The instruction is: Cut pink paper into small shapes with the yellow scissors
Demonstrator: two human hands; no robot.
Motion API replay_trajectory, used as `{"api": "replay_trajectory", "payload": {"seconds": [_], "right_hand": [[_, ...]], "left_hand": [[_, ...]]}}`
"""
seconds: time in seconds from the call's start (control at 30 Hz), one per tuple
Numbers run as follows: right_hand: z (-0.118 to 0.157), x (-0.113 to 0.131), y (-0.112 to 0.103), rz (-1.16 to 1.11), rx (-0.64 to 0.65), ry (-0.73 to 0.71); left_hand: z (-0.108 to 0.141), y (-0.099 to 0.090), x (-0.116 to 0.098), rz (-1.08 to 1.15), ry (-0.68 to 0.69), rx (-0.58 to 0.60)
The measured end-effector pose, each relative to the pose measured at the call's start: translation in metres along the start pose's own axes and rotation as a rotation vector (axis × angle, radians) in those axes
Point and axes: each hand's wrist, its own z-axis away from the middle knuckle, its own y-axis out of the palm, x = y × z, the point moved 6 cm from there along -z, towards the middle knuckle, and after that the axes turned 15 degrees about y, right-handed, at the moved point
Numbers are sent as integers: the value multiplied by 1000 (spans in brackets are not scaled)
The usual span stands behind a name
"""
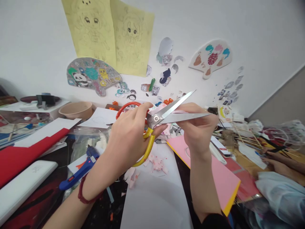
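Note:
My left hand (pixel 130 133) grips scissors (pixel 156 119) with one red and one yellow handle loop. Their blades are spread apart and point right, across the front of my right hand (pixel 199 127). My right hand's fingers are bent round a piece of pink paper (pixel 179 111), mostly hidden behind the blades and fingers. Below, crumpled pink paper scraps (pixel 157 163) lie on a white sheet (pixel 154 200).
A blue glue gun (pixel 82 170) lies left of my left forearm, near a white box (pixel 26 187). Pink card (pixel 220 178) is under my right forearm. Another person's hand (pixel 276 159) is at the far right. A bowl (pixel 76 110) stands at the back left.

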Motion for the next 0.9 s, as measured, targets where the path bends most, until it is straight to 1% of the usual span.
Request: {"api": "replay_trajectory", "payload": {"seconds": [0.13,0.27,0.37,0.5,0.73,0.9], "right_hand": [[0,3,0,0,17,-10],[-1,4,1,-41,32,-5],[-1,1,2,-70,42,24],[-1,-4,3,-61,39,99],[0,-8,5,-52,31,166],[0,-10,7,-62,32,186]], "left_hand": [[-1,-1,-2,37,27,-5],[-1,-1,-2,73,1,27],[-2,-1,-2,128,-23,70],[-3,-1,0,208,-64,107],[-5,0,-1,331,-113,138],[-4,0,-1,349,-129,155]]}}
